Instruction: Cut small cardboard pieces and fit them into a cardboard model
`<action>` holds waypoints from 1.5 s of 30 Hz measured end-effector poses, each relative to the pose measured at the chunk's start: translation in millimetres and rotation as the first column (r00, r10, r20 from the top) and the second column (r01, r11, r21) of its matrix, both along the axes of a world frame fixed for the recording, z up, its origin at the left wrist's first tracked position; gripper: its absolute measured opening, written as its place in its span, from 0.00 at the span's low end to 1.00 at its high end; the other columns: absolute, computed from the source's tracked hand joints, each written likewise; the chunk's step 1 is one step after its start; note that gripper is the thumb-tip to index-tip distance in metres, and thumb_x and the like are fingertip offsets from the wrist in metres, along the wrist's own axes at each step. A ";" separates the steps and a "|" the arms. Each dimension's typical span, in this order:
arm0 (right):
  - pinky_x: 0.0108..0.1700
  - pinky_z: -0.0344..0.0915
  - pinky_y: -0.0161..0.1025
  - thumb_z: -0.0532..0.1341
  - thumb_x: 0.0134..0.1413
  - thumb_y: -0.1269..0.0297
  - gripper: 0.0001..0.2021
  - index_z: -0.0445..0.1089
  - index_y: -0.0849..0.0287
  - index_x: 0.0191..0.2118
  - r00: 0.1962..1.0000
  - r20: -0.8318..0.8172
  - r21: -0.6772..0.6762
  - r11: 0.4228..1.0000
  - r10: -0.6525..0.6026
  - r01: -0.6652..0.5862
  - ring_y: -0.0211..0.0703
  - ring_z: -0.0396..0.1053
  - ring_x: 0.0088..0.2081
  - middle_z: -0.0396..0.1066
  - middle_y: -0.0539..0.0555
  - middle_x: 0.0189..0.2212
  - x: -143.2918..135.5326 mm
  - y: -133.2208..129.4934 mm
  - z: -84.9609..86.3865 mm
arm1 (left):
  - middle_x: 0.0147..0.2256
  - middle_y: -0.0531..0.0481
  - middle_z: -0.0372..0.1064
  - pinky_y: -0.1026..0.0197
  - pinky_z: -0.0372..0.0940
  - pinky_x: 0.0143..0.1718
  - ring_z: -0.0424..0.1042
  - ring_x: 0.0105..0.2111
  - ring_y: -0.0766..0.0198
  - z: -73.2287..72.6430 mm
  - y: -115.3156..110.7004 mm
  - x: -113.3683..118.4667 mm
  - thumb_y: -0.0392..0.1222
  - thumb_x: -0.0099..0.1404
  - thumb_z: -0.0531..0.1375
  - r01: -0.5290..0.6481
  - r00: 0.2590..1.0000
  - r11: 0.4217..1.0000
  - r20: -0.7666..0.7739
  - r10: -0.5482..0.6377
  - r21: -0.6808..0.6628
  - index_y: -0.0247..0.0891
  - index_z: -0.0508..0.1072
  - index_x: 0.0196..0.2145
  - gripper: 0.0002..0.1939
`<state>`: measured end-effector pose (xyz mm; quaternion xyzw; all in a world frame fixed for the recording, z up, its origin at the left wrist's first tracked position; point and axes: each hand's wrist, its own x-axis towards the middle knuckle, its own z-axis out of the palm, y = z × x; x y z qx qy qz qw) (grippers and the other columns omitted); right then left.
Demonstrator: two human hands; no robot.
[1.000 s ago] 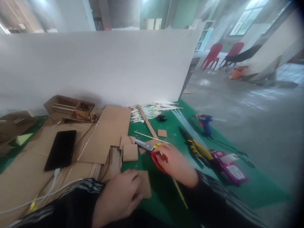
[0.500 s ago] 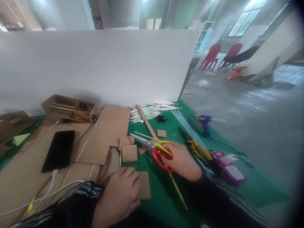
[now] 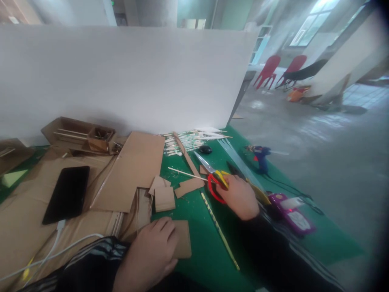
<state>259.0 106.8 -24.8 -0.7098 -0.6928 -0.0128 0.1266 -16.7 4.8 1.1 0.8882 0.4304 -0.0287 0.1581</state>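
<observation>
In my right hand [image 3: 243,198] is a pair of scissors [image 3: 216,178] with red and yellow handles. The fingers are closed on the handles and the blades point to the far left. My left hand [image 3: 150,249], fingers curled together, grips a rectangular cardboard piece [image 3: 182,240] near the table's front edge and covers part of it. Between the hands lies a thin yellow patterned stick [image 3: 220,231]. A small cardboard square [image 3: 164,198] sits beyond the left hand, next to other scraps. A thin wooden stick [image 3: 185,174] reaches towards the scissors.
A black phone [image 3: 67,194] with a white cable rests on cardboard sheets at left. Behind stand a cardboard box [image 3: 68,136] and a white partition [image 3: 127,81]. To the right are a blue glue gun [image 3: 261,159], a purple device [image 3: 291,215] and clear glue sticks [image 3: 240,162].
My right hand has moved the scissors away and slightly right, off the patterned stick, and the blades have turned to point farther away. My left hand stays on the cardboard piece.
</observation>
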 end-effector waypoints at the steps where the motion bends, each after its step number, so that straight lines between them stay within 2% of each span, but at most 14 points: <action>1: 0.38 0.63 0.44 0.60 0.52 0.62 0.12 0.71 0.64 0.39 1.000 0.005 -0.005 1.000 0.003 -0.003 0.55 0.71 0.36 0.72 0.60 0.33 0.0 0.9 -1.8 | 0.52 0.41 0.68 0.50 0.65 0.51 0.65 0.53 0.48 -0.1 -0.1 -0.1 0.45 0.60 0.64 0.001 1.000 1.000 0.000 -0.001 -0.002 0.36 0.72 0.47 0.19; 8: 0.47 0.62 0.46 0.58 0.57 0.62 0.15 0.66 0.64 0.47 1.000 0.008 0.058 0.998 0.016 -0.017 0.57 0.68 0.46 0.70 0.63 0.42 -6.6 -20.2 7.9 | 0.51 0.42 0.68 0.49 0.66 0.49 0.66 0.52 0.48 4.8 -0.8 0.1 0.51 0.60 0.63 0.000 1.000 1.000 -0.013 0.000 -0.007 0.37 0.72 0.48 0.21; 11: 0.36 0.65 0.41 0.56 0.59 0.59 0.11 0.67 0.60 0.43 0.977 -0.069 -0.044 0.978 0.200 -0.203 0.51 0.72 0.37 0.74 0.57 0.35 -15.2 -52.3 13.5 | 0.49 0.42 0.69 0.50 0.68 0.47 0.67 0.50 0.49 0.9 -1.8 0.5 0.52 0.64 0.60 0.018 1.000 0.999 -0.018 -0.018 0.026 0.36 0.72 0.47 0.19; 16: 0.26 0.61 0.40 0.52 0.59 0.70 0.24 0.56 0.60 0.61 0.919 -0.104 -0.220 0.892 0.380 -0.394 0.50 0.75 0.29 0.76 0.58 0.40 -26.2 -87.7 0.8 | 0.45 0.46 0.71 0.53 0.69 0.44 0.70 0.46 0.54 -10.9 -1.3 1.3 0.37 0.68 0.56 0.078 0.995 0.983 -0.082 -0.065 0.166 0.37 0.72 0.42 0.07; 20: 0.27 0.64 0.40 0.51 0.55 0.72 0.24 0.63 0.59 0.58 0.853 -0.425 -0.207 0.884 0.303 -0.418 0.47 0.73 0.26 0.76 0.56 0.33 -22.2 -75.4 3.9 | 0.47 0.47 0.70 0.54 0.70 0.43 0.69 0.48 0.53 -14.9 0.6 0.7 0.35 0.68 0.56 0.133 0.989 0.970 -0.095 -0.115 0.205 0.37 0.73 0.41 0.07; 22: 0.26 0.65 0.39 0.52 0.57 0.66 0.14 0.72 0.59 0.44 0.672 -0.730 -0.215 0.890 0.127 -0.402 0.44 0.72 0.25 0.75 0.55 0.28 -17.8 -64.9 14.8 | 0.47 0.47 0.71 0.54 0.70 0.42 0.70 0.48 0.52 -16.4 1.0 -0.4 0.35 0.68 0.56 0.147 0.987 0.967 -0.097 -0.129 0.210 0.36 0.73 0.41 0.07; 25: 0.23 0.66 0.38 0.57 0.57 0.54 0.14 0.68 0.57 0.43 0.146 -0.986 -0.149 0.836 -0.084 -0.528 0.47 0.75 0.28 0.77 0.56 0.31 -16.3 -56.5 30.9 | 0.49 0.48 0.71 0.56 0.70 0.42 0.69 0.49 0.53 -18.6 1.5 -2.3 0.36 0.67 0.58 0.129 0.990 0.968 -0.087 -0.113 0.214 0.38 0.70 0.50 0.13; 27: 0.24 0.66 0.37 0.60 0.55 0.51 0.13 0.65 0.56 0.32 0.047 -0.992 -0.121 0.837 -0.113 -0.534 0.44 0.73 0.23 0.73 0.50 0.18 -22.6 -57.9 35.0 | 0.51 0.49 0.70 0.57 0.70 0.43 0.68 0.50 0.54 -18.6 2.3 -3.3 0.35 0.67 0.58 0.131 0.990 0.972 -0.079 -0.118 0.196 0.41 0.65 0.56 0.20; 29: 0.25 0.64 0.36 0.52 0.61 0.46 0.22 0.62 0.56 0.23 0.135 -0.988 -0.127 0.889 -0.075 -0.439 0.40 0.68 0.17 0.64 0.47 0.09 -34.6 -63.7 32.8 | 0.53 0.51 0.69 0.58 0.70 0.43 0.67 0.51 0.55 -16.7 3.7 -3.4 0.33 0.66 0.59 0.147 0.987 0.975 -0.082 -0.135 0.169 0.44 0.63 0.58 0.23; 31: 0.27 0.66 0.37 0.43 0.64 0.44 0.27 0.69 0.58 0.30 0.199 -0.975 -0.171 0.916 -0.103 -0.362 0.41 0.70 0.20 0.72 0.51 0.16 -48.9 -72.0 26.3 | 0.53 0.52 0.68 0.58 0.70 0.43 0.68 0.51 0.55 -13.4 5.0 -2.7 0.33 0.65 0.59 0.164 0.983 0.977 -0.101 -0.151 0.134 0.44 0.65 0.56 0.22; 33: 0.30 0.66 0.36 0.46 0.63 0.44 0.26 0.72 0.58 0.36 0.318 -0.946 -0.160 0.946 -0.064 -0.283 0.43 0.73 0.29 0.77 0.55 0.29 -61.7 -81.0 18.7 | 0.52 0.51 0.69 0.58 0.71 0.42 0.68 0.50 0.55 -10.2 6.0 -1.8 0.34 0.66 0.59 0.164 0.980 0.980 -0.127 -0.150 0.110 0.43 0.69 0.52 0.17; 36: 0.25 0.60 0.34 0.53 0.60 0.46 0.23 0.69 0.58 0.23 0.488 -0.871 -0.145 0.979 -0.059 -0.141 0.39 0.66 0.22 0.69 0.50 0.18 -74.6 -92.5 8.3 | 0.54 0.50 0.68 0.57 0.71 0.42 0.68 0.50 0.55 -8.7 6.7 -1.3 0.35 0.66 0.58 0.183 0.976 0.975 -0.142 -0.165 0.125 0.41 0.69 0.52 0.16; 41: 0.25 0.61 0.34 0.46 0.64 0.47 0.26 0.72 0.59 0.29 0.379 -0.914 -0.174 0.984 -0.147 -0.038 0.40 0.66 0.21 0.68 0.49 0.17 -85.2 -99.3 -3.0 | 0.59 0.50 0.63 0.56 0.69 0.47 0.66 0.52 0.57 -11.0 6.9 -2.2 0.32 0.67 0.56 0.231 0.970 0.955 -0.125 -0.210 0.186 0.41 0.67 0.56 0.20; 45: 0.24 0.58 0.34 0.51 0.62 0.49 0.24 0.66 0.58 0.20 0.516 -0.852 -0.142 0.987 -0.085 -0.071 0.38 0.63 0.20 0.63 0.48 0.15 -90.6 -94.4 -3.9 | 0.59 0.52 0.63 0.56 0.69 0.46 0.67 0.51 0.56 -8.4 7.3 -1.2 0.31 0.67 0.54 0.221 0.970 0.959 -0.138 -0.198 0.179 0.41 0.67 0.56 0.20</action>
